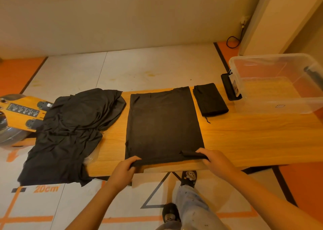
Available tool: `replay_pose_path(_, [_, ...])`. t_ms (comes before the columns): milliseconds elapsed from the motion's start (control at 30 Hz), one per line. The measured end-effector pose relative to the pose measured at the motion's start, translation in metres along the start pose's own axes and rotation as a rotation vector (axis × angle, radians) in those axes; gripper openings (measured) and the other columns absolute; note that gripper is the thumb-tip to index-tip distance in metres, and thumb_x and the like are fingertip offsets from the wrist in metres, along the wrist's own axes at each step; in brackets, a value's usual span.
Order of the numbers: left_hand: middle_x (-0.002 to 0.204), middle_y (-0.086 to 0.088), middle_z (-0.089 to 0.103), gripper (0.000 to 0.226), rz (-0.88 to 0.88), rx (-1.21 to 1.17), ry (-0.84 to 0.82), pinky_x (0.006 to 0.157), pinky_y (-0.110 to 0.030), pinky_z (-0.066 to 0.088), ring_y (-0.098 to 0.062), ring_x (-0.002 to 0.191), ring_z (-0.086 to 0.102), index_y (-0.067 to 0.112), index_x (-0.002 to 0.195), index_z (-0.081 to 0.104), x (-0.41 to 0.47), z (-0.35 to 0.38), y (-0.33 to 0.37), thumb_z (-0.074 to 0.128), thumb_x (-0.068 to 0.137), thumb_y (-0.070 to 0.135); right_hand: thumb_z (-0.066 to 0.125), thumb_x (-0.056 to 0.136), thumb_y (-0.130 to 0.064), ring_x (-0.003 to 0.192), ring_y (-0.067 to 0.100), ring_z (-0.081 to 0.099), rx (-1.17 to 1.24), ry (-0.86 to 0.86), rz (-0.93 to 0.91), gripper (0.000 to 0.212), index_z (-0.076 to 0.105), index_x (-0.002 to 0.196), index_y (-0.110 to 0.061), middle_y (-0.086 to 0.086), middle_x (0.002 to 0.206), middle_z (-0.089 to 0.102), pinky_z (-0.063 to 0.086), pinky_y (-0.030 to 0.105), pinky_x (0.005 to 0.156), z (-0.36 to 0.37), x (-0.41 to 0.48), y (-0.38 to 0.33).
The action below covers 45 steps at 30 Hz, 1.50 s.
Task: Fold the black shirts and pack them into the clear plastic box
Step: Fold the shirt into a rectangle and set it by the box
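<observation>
A black shirt [163,124] lies flat as a long rectangle in the middle of the wooden table [253,138], its sides folded in. My left hand [126,168] grips its near left corner at the table's front edge. My right hand [214,159] pinches the near right corner. A small folded black shirt [210,99] lies to the right of it. Further right stands the clear plastic box [279,97], open and with no shirts inside. A heap of unfolded black shirts [70,130] covers the table's left end and hangs over its edge.
A black latch handle [229,87] sticks out from the box's left side. An orange device with black knobs [21,111] sits at the far left. My legs and shoes [187,177] stand below the table's front edge. A cable [234,41] lies by the wall.
</observation>
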<state>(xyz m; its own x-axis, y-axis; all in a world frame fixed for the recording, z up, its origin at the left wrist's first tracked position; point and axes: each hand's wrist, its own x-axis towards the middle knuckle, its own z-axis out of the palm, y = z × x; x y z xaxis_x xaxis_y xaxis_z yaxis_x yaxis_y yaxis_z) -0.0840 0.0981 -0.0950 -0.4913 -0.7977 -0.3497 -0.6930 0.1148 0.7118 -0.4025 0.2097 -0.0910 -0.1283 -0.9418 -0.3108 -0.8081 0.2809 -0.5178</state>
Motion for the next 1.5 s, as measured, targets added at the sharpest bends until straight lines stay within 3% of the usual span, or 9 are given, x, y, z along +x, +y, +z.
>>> replay_pose_path(300, [0.093, -0.011, 0.067, 0.024, -0.116, -0.162, -0.093, 0.087, -0.037, 0.049, -0.025, 0.092, 0.062, 0.010, 0.097, 0.068, -0.003, -0.024, 0.001, 0.045, 0.101, 0.015, 0.059, 0.094, -0.020, 0.074, 0.016, 0.063, 0.388, 0.069, 0.157, 0.014, 0.065, 0.090, -0.008, 0.009, 0.074, 0.062, 0.048, 0.014, 0.062, -0.018, -0.008, 0.011])
replay_pose_path(400, [0.092, -0.010, 0.069, 0.026, -0.141, -0.228, -0.110, 0.085, -0.037, 0.050, -0.025, 0.090, 0.064, 0.009, 0.098, 0.068, -0.005, -0.033, 0.007, 0.045, 0.101, 0.020, 0.059, 0.094, -0.018, 0.064, 0.011, 0.057, 0.470, 0.076, 0.150, 0.020, 0.060, 0.076, -0.008, -0.003, 0.059, 0.053, 0.050, 0.017, 0.061, -0.028, -0.014, 0.009])
replay_pose_path(500, [0.091, -0.008, 0.069, 0.028, -0.160, -0.218, -0.155, 0.080, -0.035, 0.050, -0.027, 0.088, 0.063, 0.010, 0.100, 0.067, -0.006, -0.037, 0.014, 0.044, 0.102, 0.026, 0.058, 0.094, -0.014, 0.075, 0.006, 0.064, 0.575, 0.037, 0.164, 0.016, 0.060, 0.086, -0.027, -0.007, 0.069, 0.063, 0.051, 0.016, 0.064, -0.033, -0.018, 0.006])
replay_pose_path(700, [0.096, -0.002, 0.069, 0.027, -0.216, -0.217, -0.277, 0.075, -0.020, 0.051, -0.014, 0.089, 0.066, 0.014, 0.103, 0.066, -0.007, -0.042, 0.023, 0.042, 0.102, 0.027, 0.049, 0.097, -0.002, 0.090, -0.009, 0.064, 0.675, -0.194, 0.180, 0.031, 0.071, 0.104, -0.023, -0.009, 0.102, 0.068, 0.051, 0.013, 0.068, -0.050, -0.026, 0.001])
replay_pose_path(967, [0.104, -0.001, 0.070, 0.035, -0.224, -0.279, -0.327, 0.097, -0.036, 0.047, -0.017, 0.103, 0.064, 0.016, 0.107, 0.070, 0.031, -0.080, 0.032, 0.052, 0.096, 0.044, 0.047, 0.097, -0.002, 0.107, 0.004, 0.063, 0.793, -0.292, 0.115, 0.030, 0.074, 0.101, -0.016, -0.007, 0.109, 0.071, 0.053, 0.023, 0.081, -0.092, 0.015, -0.006])
replay_pose_path(1100, [0.109, 0.003, 0.072, 0.028, -0.231, -0.309, -0.300, 0.090, -0.027, 0.049, -0.012, 0.103, 0.066, 0.019, 0.111, 0.069, 0.101, -0.117, 0.062, 0.050, 0.098, 0.035, 0.040, 0.098, -0.002, 0.111, 0.003, 0.060, 0.832, -0.163, 0.064, 0.035, 0.071, 0.104, -0.018, -0.012, 0.112, 0.069, 0.046, 0.024, 0.091, -0.125, 0.087, -0.017])
replay_pose_path(1200, [0.117, -0.008, 0.069, 0.028, -0.322, -0.352, -0.222, 0.087, -0.029, 0.053, -0.020, 0.105, 0.066, 0.010, 0.119, 0.063, 0.169, -0.130, 0.065, 0.049, 0.099, 0.025, 0.042, 0.100, -0.010, 0.107, 0.017, 0.061, 0.994, 0.064, 0.253, 0.028, 0.068, 0.109, -0.019, -0.001, 0.111, 0.066, 0.051, 0.033, 0.092, -0.126, 0.159, -0.018])
replay_pose_path(1333, [0.123, -0.005, 0.061, 0.051, -0.439, -0.269, -0.121, 0.077, -0.025, 0.050, -0.019, 0.108, 0.060, 0.012, 0.133, 0.054, 0.213, -0.104, 0.034, 0.068, 0.088, 0.033, 0.053, 0.096, -0.012, 0.088, 0.014, 0.058, 0.715, 0.142, 0.542, 0.040, 0.047, 0.135, -0.017, 0.003, 0.114, 0.057, 0.051, 0.028, 0.072, -0.092, 0.220, -0.010])
replay_pose_path(1500, [0.106, -0.001, 0.068, 0.027, -0.384, -0.259, 0.024, 0.086, -0.027, 0.051, -0.013, 0.095, 0.064, 0.009, 0.121, 0.063, 0.222, -0.088, 0.022, 0.059, 0.095, 0.017, 0.057, 0.095, -0.019, 0.113, 0.024, 0.058, 0.275, 0.205, 0.490, 0.049, 0.037, 0.139, -0.022, 0.006, 0.124, 0.060, 0.049, 0.036, 0.084, -0.074, 0.230, -0.013])
